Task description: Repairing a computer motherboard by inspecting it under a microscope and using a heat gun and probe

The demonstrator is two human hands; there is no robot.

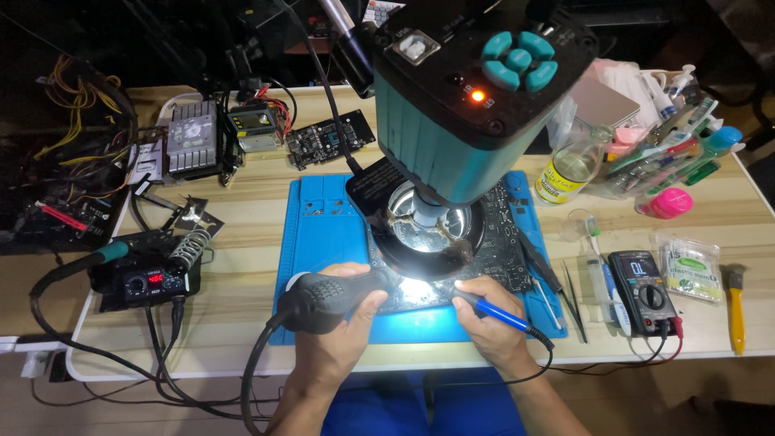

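My left hand [339,335] grips a black hot-air gun handle [331,297] whose nozzle points right toward the lit spot under the microscope. A blue-handled soldering iron [494,311] is held like a pen in my right hand [492,327], its tip aimed at the same bright spot. Both tools meet over a dark circuit board [504,258] lying on a blue work mat [319,234]. A teal and black microscope camera [476,97] with a ring light hangs above and hides the board's middle.
A soldering station [145,282] with a coiled stand sits left. A multimeter [646,291], tweezers [575,303], a syringe and a yellow brush [735,311] lie right. A glass bottle [569,165] and several tubes stand at back right; circuit boards and wires at back left.
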